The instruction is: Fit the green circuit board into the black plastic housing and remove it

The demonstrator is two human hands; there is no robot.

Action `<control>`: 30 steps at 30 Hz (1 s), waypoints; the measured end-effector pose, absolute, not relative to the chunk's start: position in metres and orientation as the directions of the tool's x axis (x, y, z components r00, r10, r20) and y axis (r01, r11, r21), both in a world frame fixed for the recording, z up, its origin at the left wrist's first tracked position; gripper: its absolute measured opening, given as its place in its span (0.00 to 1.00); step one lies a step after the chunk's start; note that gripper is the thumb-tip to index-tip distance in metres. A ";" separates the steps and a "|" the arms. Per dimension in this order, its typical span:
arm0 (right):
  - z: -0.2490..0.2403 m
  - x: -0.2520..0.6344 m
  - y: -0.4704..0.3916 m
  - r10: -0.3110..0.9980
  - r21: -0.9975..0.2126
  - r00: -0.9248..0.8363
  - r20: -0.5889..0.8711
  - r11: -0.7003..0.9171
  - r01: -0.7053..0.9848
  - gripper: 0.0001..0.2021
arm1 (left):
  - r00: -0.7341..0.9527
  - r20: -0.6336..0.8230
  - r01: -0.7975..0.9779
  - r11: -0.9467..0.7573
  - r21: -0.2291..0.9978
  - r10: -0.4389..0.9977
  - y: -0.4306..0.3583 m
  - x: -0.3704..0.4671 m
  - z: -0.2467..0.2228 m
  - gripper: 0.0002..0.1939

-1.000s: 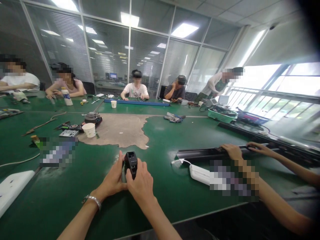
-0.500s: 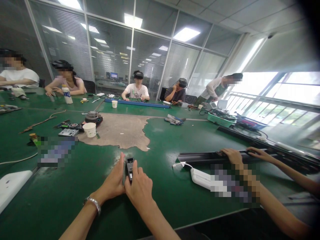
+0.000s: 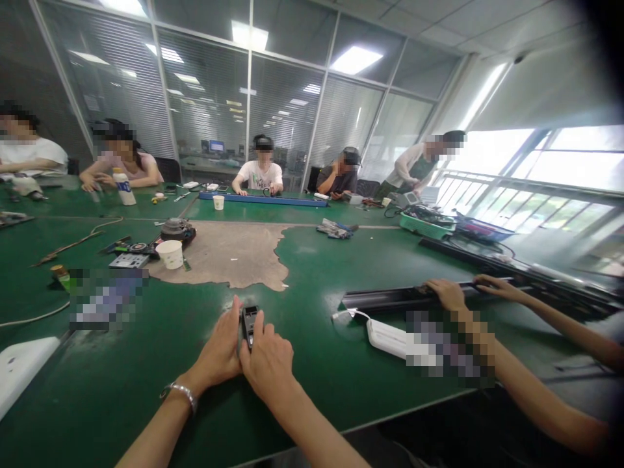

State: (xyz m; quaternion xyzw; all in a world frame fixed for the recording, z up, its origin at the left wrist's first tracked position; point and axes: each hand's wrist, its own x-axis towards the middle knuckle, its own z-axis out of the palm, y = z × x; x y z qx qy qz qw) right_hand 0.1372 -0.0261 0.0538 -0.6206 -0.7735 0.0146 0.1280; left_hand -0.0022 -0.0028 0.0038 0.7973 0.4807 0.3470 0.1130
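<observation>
Right hand [image 3: 268,364] pinching small black rectangular plastic-looking block [image 3: 249,320]; left hand [image 3: 221,348] straight-fingered alongside, grip unclear. Slack right fingers could drop it onto green desk [image 3: 336,383].

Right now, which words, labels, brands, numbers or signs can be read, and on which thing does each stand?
No text can be read with certainty.
Blue-and-white plastic bottle: lettering too blurred.
White printed fabric T-shirt, centre background: print too blurred.
Small black rectangular device, in the foreground: no readable marking.

Green table [image 3: 316,276], ragged brown mat [image 3: 238,246], blue bar [image 3: 263,199], bottle [image 3: 125,187]
</observation>
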 end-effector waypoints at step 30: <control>0.046 0.156 -0.036 0.926 -0.274 -0.279 0.253 0.345 0.898 0.32 | 0.400 0.380 0.722 -0.542 0.429 0.834 -0.004 -0.010 0.005 0.52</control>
